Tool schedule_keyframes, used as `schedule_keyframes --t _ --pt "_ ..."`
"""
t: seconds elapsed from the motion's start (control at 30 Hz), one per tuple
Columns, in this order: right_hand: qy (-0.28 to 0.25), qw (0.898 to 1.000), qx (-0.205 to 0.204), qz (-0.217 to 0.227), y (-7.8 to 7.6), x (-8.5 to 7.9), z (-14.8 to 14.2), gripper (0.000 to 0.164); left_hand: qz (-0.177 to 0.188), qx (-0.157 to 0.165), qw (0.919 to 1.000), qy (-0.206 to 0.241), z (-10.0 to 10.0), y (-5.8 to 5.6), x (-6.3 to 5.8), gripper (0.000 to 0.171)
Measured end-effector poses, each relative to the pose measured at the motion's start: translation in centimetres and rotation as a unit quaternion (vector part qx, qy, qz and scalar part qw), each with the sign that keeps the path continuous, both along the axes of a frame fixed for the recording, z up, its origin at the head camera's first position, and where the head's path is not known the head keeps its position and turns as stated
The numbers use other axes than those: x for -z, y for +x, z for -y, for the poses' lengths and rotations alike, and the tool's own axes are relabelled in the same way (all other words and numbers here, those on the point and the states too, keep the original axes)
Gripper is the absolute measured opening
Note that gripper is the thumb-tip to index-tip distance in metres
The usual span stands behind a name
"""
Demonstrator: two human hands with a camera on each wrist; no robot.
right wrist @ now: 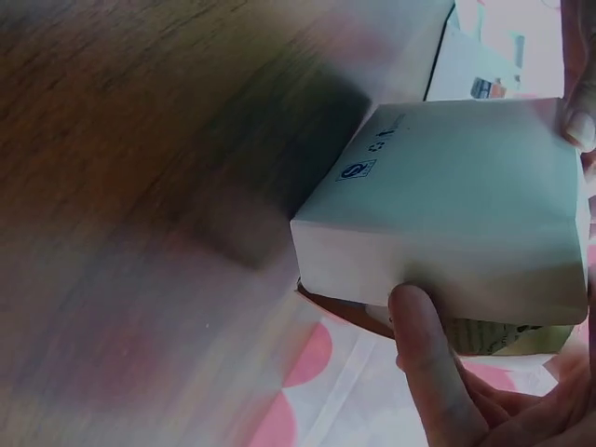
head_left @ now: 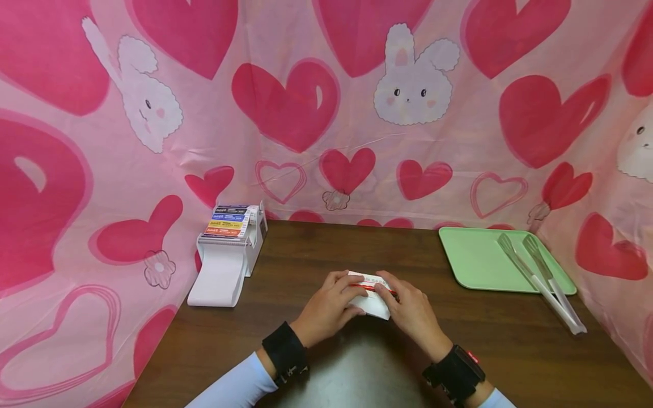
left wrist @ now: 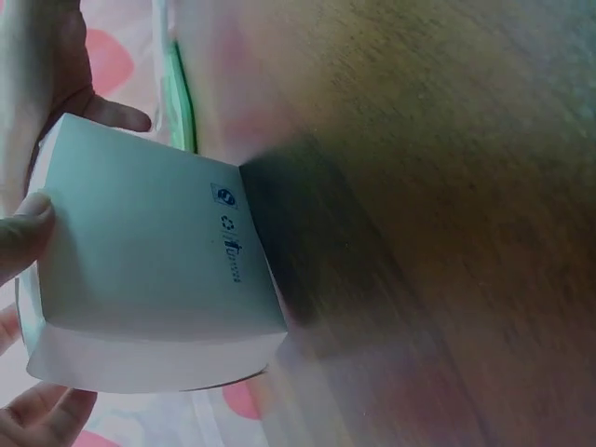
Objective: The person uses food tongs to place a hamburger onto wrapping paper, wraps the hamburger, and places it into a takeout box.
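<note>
Both hands hold a small white paperboard box low over the wooden table, one hand at each side. Across its top runs a red band, and printed characters show on the face beyond it. My left hand grips the left side, fingers over the top and thumb on the near face. From the right, my right hand grips it; its thumb presses the box's end. In the right wrist view, a gap along that end shows a greenish printed surface. Small blue marks are printed on the plain near face.
At the back left stands a white dispenser with coloured labels on top and a broad white strip hanging down its front. A green tray lies at the right, with metal tongs across it. Pink heart-print cloth walls surround the table.
</note>
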State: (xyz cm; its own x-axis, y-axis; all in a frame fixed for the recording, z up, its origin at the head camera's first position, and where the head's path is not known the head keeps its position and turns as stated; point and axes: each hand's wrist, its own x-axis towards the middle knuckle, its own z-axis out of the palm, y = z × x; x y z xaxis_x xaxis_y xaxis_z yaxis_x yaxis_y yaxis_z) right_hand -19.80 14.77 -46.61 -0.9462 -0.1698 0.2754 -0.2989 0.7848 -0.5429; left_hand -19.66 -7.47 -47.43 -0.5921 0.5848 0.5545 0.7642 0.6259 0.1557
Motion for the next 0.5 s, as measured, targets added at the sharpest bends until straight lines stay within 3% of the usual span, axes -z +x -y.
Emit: schedule_keyframes --t 0.27,0.5 --pt "-0.015 0.997 -0.039 0.058 0.17 0.03 -0.52 0.068 0.017 0.004 0.9998 0.002 0.27 0.12 -0.19 0.036" --pt "-0.041 0.992 -0.063 0.104 -0.08 -0.49 -0.90 0.075 0.043 0.007 0.9990 0.006 0.54 0.27 -0.35 0.036"
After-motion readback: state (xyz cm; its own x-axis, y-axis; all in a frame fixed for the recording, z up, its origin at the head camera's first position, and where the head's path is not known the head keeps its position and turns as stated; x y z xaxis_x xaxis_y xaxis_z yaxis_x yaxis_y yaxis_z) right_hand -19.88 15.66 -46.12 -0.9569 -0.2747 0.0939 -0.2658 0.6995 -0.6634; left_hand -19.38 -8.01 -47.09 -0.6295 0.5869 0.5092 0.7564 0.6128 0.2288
